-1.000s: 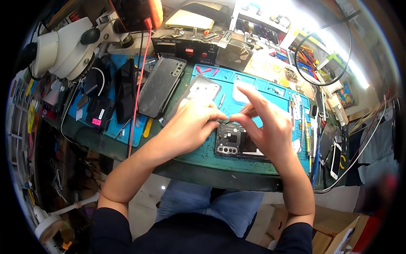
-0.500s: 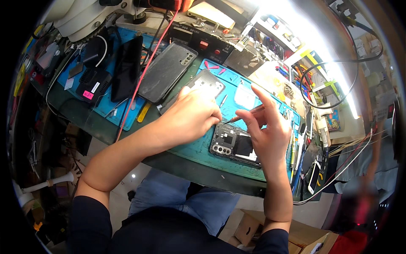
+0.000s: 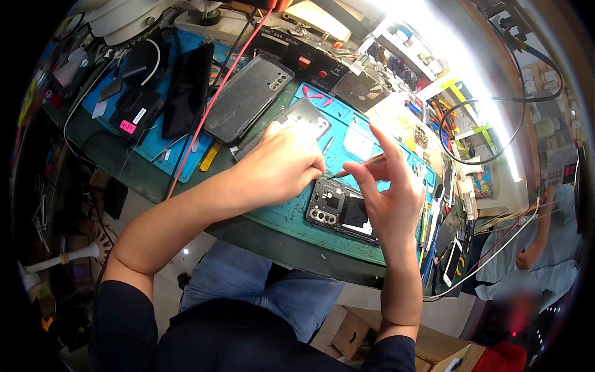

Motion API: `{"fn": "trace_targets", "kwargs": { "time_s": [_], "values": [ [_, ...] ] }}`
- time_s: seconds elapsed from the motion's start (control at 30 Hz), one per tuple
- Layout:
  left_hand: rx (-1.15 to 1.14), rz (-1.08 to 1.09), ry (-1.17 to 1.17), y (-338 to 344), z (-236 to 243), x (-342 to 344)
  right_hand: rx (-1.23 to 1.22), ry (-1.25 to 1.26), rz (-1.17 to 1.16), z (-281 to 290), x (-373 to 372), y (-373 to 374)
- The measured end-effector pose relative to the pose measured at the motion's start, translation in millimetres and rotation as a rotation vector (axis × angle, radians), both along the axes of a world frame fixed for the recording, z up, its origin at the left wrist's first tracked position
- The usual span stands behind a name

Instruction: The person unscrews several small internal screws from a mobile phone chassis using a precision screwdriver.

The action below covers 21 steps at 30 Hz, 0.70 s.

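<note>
Closest in, the tabletop (image 3: 297, 256) shows its dark green edge, with a teal mat (image 3: 273, 221) lying over it. On the mat, lenses facing up, lies an opened phone (image 3: 343, 214), its rear cover off and its inner frame and a black square part bare. The right hand (image 3: 396, 192) pinches a slim coppery tool (image 3: 375, 160), forefinger raised, the tip just above the phone's upper edge. Beside that tip, the left hand (image 3: 285, 161) has thumb and forefinger drawn together; I cannot tell whether they grip anything. So the opening-up looks done, while nothing covers the insides yet; how much remains does not show. Beyond the left hand rests a grey panel (image 3: 316, 121), then a dark camera-holed back (image 3: 251, 96), and farthest, a black box with red switches (image 3: 286, 51).
</note>
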<state>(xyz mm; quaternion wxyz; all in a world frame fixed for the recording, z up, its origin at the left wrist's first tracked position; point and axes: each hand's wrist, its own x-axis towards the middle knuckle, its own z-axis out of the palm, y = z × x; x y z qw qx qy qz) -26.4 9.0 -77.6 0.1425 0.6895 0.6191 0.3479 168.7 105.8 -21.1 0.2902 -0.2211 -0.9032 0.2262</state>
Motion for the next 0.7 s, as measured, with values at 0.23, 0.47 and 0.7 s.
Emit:
{"fn": "trace_targets", "kwargs": {
  "time_s": [0.23,0.47,0.7],
  "values": [
    [-0.057,-0.009,-0.045,1,6,0,0.0,-0.094,-0.093,4,2,-2],
    [-0.04,-0.016,-0.022,2,2,0,-0.103,0.033,0.023,-3,1,1],
    [-0.033,-0.006,-0.014,5,3,1,-0.113,0.209,-0.102,-14,14,22]
  ]
}}
